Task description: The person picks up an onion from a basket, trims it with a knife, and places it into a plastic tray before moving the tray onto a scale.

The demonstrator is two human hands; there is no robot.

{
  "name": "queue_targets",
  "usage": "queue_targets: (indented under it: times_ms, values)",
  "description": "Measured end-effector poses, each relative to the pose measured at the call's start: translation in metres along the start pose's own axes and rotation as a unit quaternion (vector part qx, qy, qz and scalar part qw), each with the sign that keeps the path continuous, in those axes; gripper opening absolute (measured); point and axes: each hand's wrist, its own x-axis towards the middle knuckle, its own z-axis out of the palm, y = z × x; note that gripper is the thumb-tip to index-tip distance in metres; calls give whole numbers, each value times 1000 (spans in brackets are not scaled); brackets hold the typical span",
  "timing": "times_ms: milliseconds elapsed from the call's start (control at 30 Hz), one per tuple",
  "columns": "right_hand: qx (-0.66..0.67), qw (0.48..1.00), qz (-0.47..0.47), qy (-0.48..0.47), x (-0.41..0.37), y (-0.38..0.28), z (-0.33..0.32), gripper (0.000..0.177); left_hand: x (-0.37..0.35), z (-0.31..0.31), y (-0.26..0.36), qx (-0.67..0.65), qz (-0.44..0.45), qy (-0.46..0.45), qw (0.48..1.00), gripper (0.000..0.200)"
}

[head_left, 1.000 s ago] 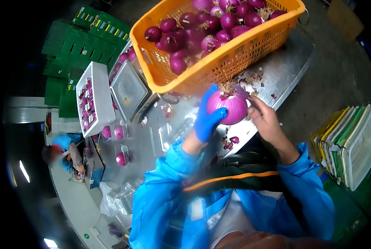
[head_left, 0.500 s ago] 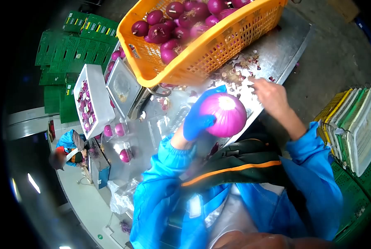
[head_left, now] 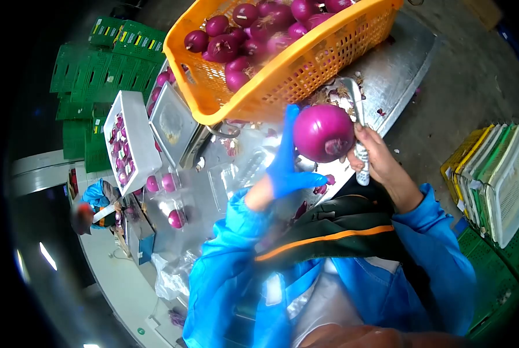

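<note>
A large red onion (head_left: 322,130) hangs above the metal table, its rough dry end turned toward my right hand. My left hand (head_left: 285,165), in a blue glove, is open at the onion's left side, thumb and fingers spread around it. My right hand (head_left: 375,155) is bare and closed on the patterned handle of a knife (head_left: 361,162). The curved blade points up and away, right of the onion. Some fingertips of my right hand are at the onion's lower right; whether they bear its weight cannot be made out.
An orange basket (head_left: 311,65) of red onions stands beyond my hands, with peel scraps (head_left: 335,95) beside it. To the left are a scale (head_left: 171,123), a white crate (head_left: 143,142) of small onions and clear trays (head_left: 220,184). A co-worker (head_left: 100,203) is at far left. Stacked crates (head_left: 503,180) stand right.
My left hand's fingers have spread from around the onion. The onion has turned, its pale end no longer showing. My right hand has come down beside it, and the knife now shows clearly.
</note>
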Motion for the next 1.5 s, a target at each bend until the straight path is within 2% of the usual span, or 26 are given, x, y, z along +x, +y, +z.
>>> queue_targets:
  times_ms: [67, 100, 133, 167, 200, 233, 267, 333, 367, 467, 567, 667, 767, 1067, 1167, 1300, 1367, 1400, 1433, 1467, 1500]
  values:
    - [60, 997, 45, -4, 1, 6, 12, 44, 2, 5, -7, 5, 27, 38, 999, 121]
    - [43, 997, 60, -10, 2, 9, 11, 43, 4, 8, 0, -36, 16, 53, 998, 118]
    - [-68, 997, 34, 12, 3, 13, 6, 42, 5, 10, 4, -76, 4, 67, 995, 116]
    - [-178, 983, 9, 34, 4, 16, -2, 42, 4, 5, -8, -115, -15, 78, 990, 100]
    - [-286, 957, -16, 56, 4, 14, -1, 42, 4, 7, -5, -156, -23, 72, 985, 95]
    - [-426, 884, -141, 127, -1, 12, 5, 28, 4, 10, 1, -197, -32, 65, 978, 91]
    - [-510, 828, -202, 115, -3, 3, 6, 26, 4, 12, 4, -238, -41, 57, 969, 87]
    - [-655, 682, -313, 89, -8, -15, 8, 31, 3, 10, 6, -229, -50, 46, 971, 84]
    - [-689, 641, -328, 82, -9, -21, 13, 37, 0, 13, 11, -233, -60, 48, 969, 84]
    - [-730, 583, -352, 64, -4, -27, 17, 36, -5, 11, 14, -212, -75, 54, 973, 82]
    - [-744, 556, -368, 50, 1, -28, 16, 36, -10, 11, 17, -179, -85, 60, 978, 79]
    - [-744, 574, -341, 31, 1, -26, 13, 46, -12, 9, 14, -169, -97, 60, 979, 76]
    - [-742, 576, -342, 26, 4, -22, 7, 47, -13, 11, 9, -174, -102, 70, 977, 77]
    - [-743, 569, -349, 52, 5, -14, -11, 47, -13, 8, 6, -169, -104, 76, 977, 78]
    - [-737, 567, -359, 79, 3, -11, -18, 42, -14, 7, 10, -167, -91, 86, 978, 80]
    - [-698, 646, -301, 75, -2, -6, -14, 43, -15, 5, 7, -158, -66, 122, 978, 85]
    - [-656, 703, -265, 80, -6, 5, -16, 42, -16, -3, -2, -22, -14, 164, 986, 89]
    - [-589, 763, -255, 75, -4, 14, -16, 41, -16, -4, -6, 46, 10, 183, 982, 91]
    - [-517, 818, -241, 71, -2, 26, -14, 41, -17, 0, -6, 66, 33, 201, 977, 83]
    - [-431, 879, -192, 60, -2, 32, -13, 43, -17, 8, -7, 84, 57, 219, 970, 75]
    - [-282, 956, -73, 29, -3, 32, -10, 45, -16, 12, -7, 104, 81, 236, 963, 68]
